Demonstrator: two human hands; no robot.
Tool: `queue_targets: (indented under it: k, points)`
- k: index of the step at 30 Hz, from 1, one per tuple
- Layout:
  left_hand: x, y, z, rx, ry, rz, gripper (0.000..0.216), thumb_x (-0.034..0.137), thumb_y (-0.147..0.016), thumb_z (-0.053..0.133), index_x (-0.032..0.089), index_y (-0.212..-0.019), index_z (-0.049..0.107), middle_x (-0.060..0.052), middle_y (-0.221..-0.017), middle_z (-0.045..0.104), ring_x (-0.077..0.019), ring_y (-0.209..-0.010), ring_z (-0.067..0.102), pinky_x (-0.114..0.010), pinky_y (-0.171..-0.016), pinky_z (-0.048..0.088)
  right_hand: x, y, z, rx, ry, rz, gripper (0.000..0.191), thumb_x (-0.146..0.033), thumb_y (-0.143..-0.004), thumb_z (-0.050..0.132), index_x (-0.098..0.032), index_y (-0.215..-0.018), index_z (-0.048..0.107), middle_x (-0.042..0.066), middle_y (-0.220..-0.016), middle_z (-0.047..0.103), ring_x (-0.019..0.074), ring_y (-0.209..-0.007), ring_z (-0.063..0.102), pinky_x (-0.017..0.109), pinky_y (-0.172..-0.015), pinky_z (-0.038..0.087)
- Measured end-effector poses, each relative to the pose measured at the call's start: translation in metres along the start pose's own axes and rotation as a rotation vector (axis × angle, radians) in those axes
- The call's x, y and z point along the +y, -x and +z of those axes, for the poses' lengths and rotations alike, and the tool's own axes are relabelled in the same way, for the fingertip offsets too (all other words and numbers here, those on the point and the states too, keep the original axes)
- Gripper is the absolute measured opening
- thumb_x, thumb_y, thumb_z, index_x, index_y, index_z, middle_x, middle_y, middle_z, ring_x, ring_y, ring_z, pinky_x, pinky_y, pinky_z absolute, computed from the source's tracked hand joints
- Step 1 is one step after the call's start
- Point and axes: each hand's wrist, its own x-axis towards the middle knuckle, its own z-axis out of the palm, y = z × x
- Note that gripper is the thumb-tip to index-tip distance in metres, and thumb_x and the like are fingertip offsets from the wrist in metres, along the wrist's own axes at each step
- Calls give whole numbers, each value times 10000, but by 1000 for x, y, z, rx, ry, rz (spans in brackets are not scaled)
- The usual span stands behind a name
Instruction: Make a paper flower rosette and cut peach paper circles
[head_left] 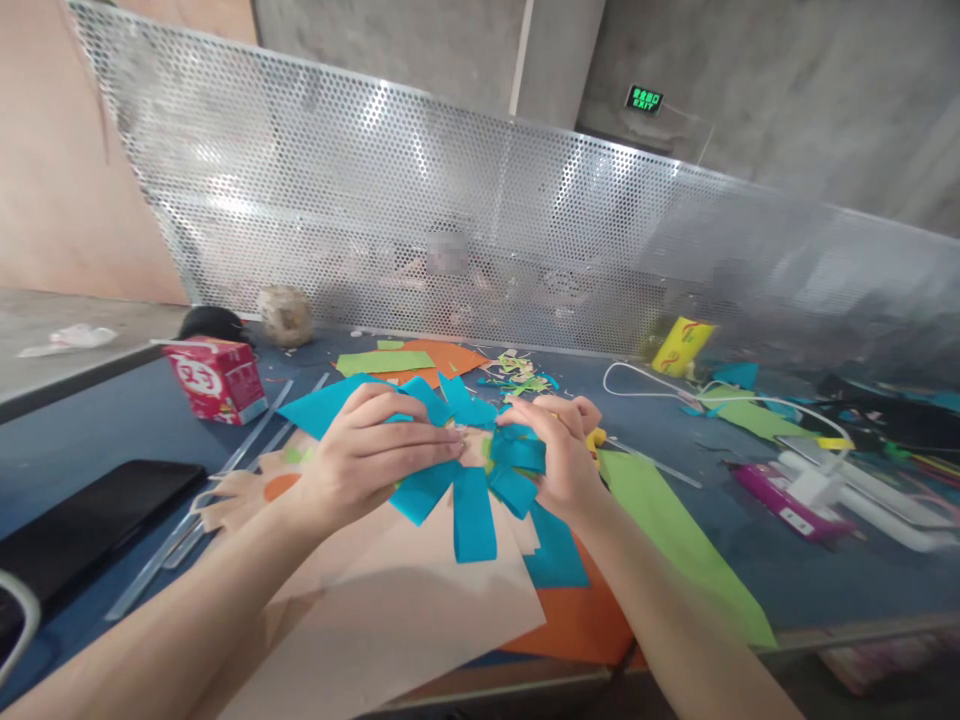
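Observation:
A blue paper flower [475, 510] with looped and folded strip petals is held between my two hands above the table. My left hand [382, 455] lies over its left side, fingers pressed together, with the fingertips at the pale centre. Around the right-hand petals, my right hand [566, 455] is closed, with thumb and index finger near a blue loop. A small yellow object [595, 440] shows just behind the right hand; its kind is hidden. Under the flower lie pale peach paper sheets [435, 600], an orange sheet [577, 625] and a blue sheet [559, 550].
Left are a black phone [97, 520], clear glue sticks [195, 510] and a red drink carton [216, 380]. Paper scraps [521, 372] lie behind the flower. Right are a green sheet [675, 540], a purple-and-white power strip [787, 505] and cables. A perforated metal screen [480, 200] stands behind.

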Motion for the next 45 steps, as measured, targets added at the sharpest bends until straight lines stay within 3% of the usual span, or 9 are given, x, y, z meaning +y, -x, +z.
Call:
queue_targets:
  k: [18,27,33,38,45]
  points:
    - [-1,1,1,1,9,-5,223,223,-868,487,252,-1027,641,-20,-879,726,-186,-844,592,-343,-736,421,-2,-2,-1,-41,-1,31,500,-362,-859,452,-234,-1314,292,20,-991,666,226,-964,488,383,-827,241]
    - [0,0,1,9,-4,-2,215,233,-870,481,247,-1005,648,-20,-873,726,-188,-822,589,-347,-726,423,-3,-2,-2,-45,6,-9,542,-122,-826,413,-246,-1331,258,12,-995,667,200,-952,500,376,-794,253]
    - [0,1,2,-5,-3,-14,225,249,-881,462,259,-1016,641,-14,-863,727,-177,-821,593,-345,-736,417,-3,-3,-3,-78,19,-16,534,-127,-839,383,-257,-1338,242,9,-1017,662,195,-957,513,370,-792,248]
    - [0,-1,1,8,-4,-44,212,244,-864,490,257,-1018,636,-17,-883,726,-183,-827,590,-345,-729,433,-1,0,-1,3,41,47,518,-290,-820,511,-239,-1297,318,23,-975,663,228,-941,511,380,-838,257]
    - [1,0,1,55,29,-108,240,156,-810,559,241,-1024,628,-27,-890,722,-202,-833,578,-365,-725,450,2,4,2,74,113,25,532,-154,-801,538,-313,-1265,331,-9,-939,667,208,-861,530,361,-825,293]
